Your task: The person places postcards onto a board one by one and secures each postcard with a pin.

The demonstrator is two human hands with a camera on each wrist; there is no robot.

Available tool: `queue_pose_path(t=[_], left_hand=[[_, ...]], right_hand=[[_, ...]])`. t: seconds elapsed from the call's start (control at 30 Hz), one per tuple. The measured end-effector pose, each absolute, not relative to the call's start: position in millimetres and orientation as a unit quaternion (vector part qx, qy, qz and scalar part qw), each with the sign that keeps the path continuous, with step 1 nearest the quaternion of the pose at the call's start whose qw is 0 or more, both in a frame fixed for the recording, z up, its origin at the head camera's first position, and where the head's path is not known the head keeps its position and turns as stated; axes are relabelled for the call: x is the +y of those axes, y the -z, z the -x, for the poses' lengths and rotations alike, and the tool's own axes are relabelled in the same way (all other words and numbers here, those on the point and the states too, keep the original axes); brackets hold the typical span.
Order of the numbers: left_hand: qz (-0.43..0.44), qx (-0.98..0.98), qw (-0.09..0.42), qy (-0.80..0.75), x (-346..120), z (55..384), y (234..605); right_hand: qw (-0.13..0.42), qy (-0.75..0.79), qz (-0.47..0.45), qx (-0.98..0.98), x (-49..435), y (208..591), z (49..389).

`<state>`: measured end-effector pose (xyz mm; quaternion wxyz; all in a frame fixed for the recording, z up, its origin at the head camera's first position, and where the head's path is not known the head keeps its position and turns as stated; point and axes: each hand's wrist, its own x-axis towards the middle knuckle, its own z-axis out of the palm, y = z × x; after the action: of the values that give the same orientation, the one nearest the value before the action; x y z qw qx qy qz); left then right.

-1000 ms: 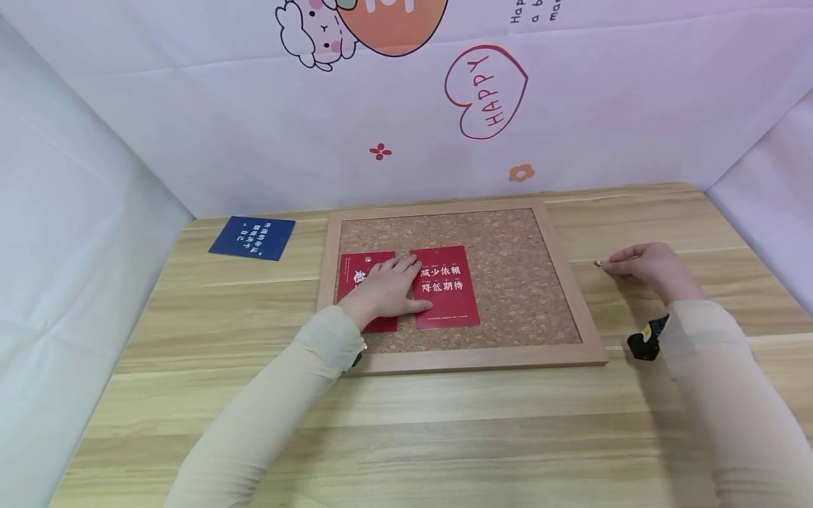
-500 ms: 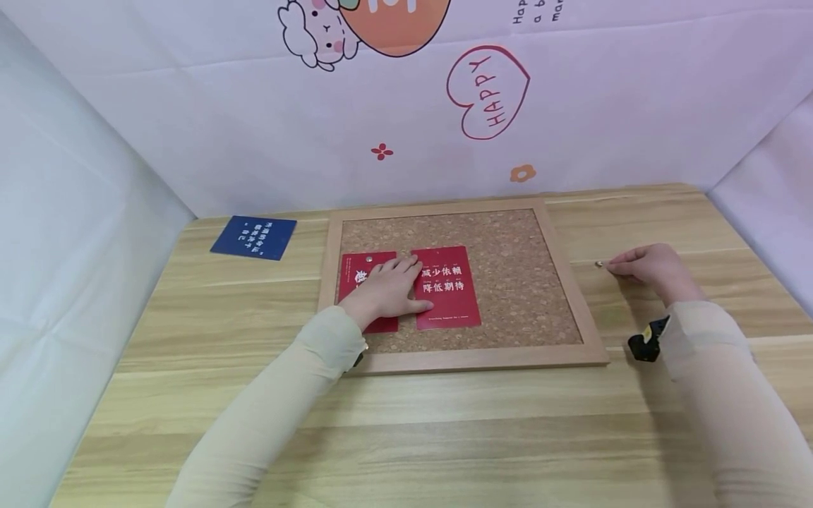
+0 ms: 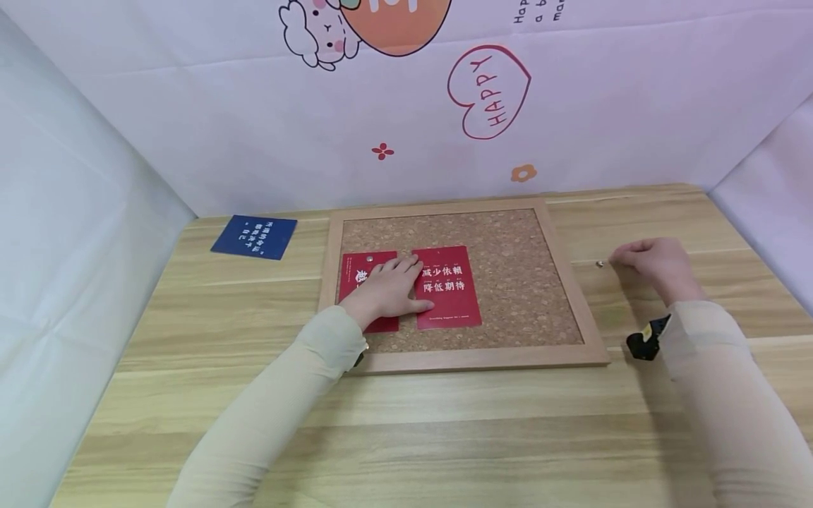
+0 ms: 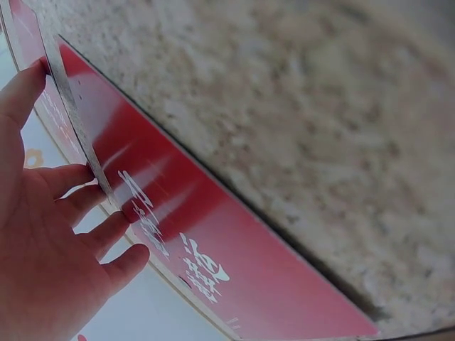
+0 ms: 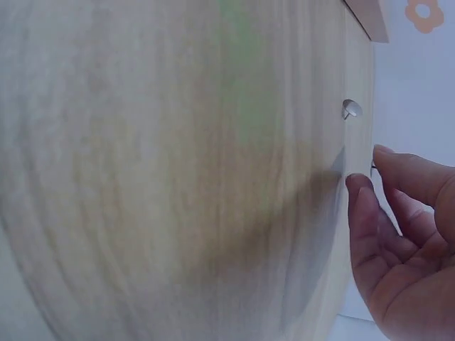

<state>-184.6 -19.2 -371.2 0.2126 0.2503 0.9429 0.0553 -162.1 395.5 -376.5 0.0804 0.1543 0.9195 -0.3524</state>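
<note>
My left hand [image 3: 387, 288] lies with spread fingers across two red cards on a cork board [image 3: 514, 282]. The right card [image 3: 447, 307] bears white characters; the left card [image 3: 384, 325] is partly hidden under the hand and has a small shiny dot near its top. To the right of the board, my right hand [image 3: 657, 264] is close to a silver thumbtack [image 5: 352, 109] on the table. In the right wrist view, my right thumb and index finger [image 5: 409, 174] come together with a tiny dark tip between them, seemingly the pin of another thumbtack, mostly hidden.
A blue card [image 3: 254, 238] with white writing lies left of the board on the wooden table [image 3: 444, 437]. The board's raised wooden frame [image 3: 470, 360] surrounds the cork. A printed white cloth [image 3: 254, 141] hangs behind, and plain white cloths stand at both sides.
My right hand has shifted slightly right, away from the visible thumbtack, and its fingers are drawn in more. The left hand and the cards have stayed in place.
</note>
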Motion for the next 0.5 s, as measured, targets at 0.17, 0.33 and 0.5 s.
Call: queue_pose_path(t=[0.17,0.33,0.5], left_hand=[[-0.251,0.943,0.212,-0.056,-19.0,185.0,371.9],[-0.252,0.943,0.212,-0.055,-19.2,185.5,372.5],[-0.251,0.943,0.213,-0.055,-19.2,185.6,372.9]], right_hand=[[0.06,0.368,-0.168,0.913,395.3,376.0,163.4],[0.051,0.378,-0.165,0.909,392.7,375.7,164.6],[0.056,0.384,-0.154,0.908,389.5,372.3,167.0]])
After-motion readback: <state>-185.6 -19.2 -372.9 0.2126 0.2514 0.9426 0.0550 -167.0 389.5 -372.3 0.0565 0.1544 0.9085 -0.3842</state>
